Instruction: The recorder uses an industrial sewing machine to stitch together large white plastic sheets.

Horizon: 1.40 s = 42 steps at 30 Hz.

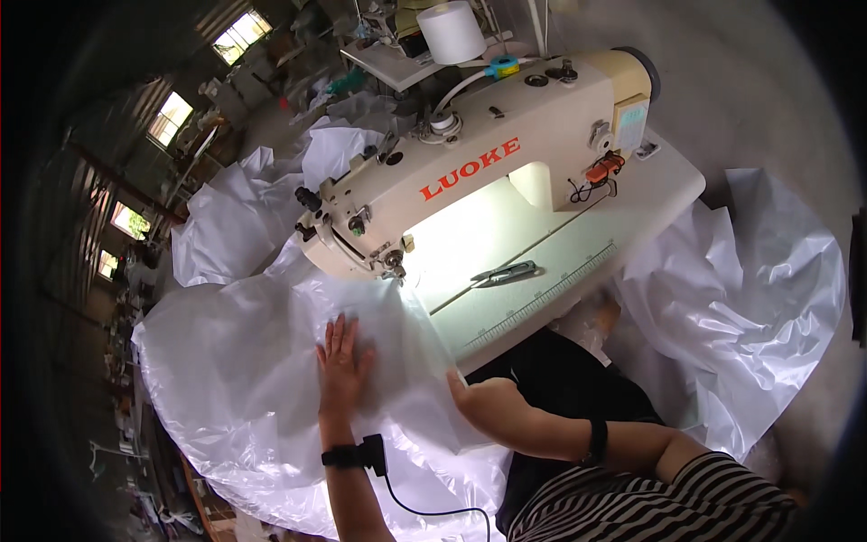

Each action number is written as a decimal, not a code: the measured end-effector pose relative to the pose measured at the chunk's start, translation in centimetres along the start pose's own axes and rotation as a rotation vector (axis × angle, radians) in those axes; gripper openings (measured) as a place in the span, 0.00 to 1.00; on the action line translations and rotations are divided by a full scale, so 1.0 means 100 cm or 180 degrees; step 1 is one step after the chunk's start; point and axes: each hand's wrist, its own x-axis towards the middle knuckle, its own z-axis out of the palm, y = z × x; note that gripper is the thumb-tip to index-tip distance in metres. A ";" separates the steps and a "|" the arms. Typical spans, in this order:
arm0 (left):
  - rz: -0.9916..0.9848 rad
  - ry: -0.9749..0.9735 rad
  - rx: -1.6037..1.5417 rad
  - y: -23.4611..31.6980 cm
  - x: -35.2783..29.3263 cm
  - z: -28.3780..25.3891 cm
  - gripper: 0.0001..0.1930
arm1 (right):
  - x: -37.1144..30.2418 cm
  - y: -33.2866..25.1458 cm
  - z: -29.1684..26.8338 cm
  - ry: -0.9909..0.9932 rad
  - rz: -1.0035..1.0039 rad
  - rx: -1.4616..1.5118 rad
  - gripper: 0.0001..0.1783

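Note:
A large, thin white plastic sheet (262, 361) lies under the head of a sewing machine (470, 154) and spreads left and down toward my lap. My left hand (341, 366) rests flat on the sheet just below the needle area, fingers extended. At the sheet's right edge, below the machine bed, my right hand (492, 406) grips the border; one fingertip shows at the edge and the other fingers are hidden. The needle tip and presser foot are hard to make out in the lamp's glare. A pair of thread snips (506, 274) lies on the machine bed.
More white sheeting (750, 298) hangs at the right, and a crumpled heap (239, 212) sits behind the machine at the left. A cone of white thread (452, 33) stands at the back. A black cable (433, 512) runs from my left wrist strap.

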 end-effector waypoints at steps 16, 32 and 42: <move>-0.0170 0.0613 -0.0767 -0.104 0.071 0.012 0.34 | 0.066 0.049 -0.036 -0.0492 0.0504 0.2556 0.25; -0.0663 0.1004 0.0629 -0.120 -0.155 -0.009 0.25 | -0.126 0.059 -0.005 -0.1858 0.1151 0.3931 0.27; -0.0406 0.1261 0.0449 -0.115 -0.175 -0.008 0.24 | -0.117 0.060 0.026 -0.0596 0.0400 0.3097 0.17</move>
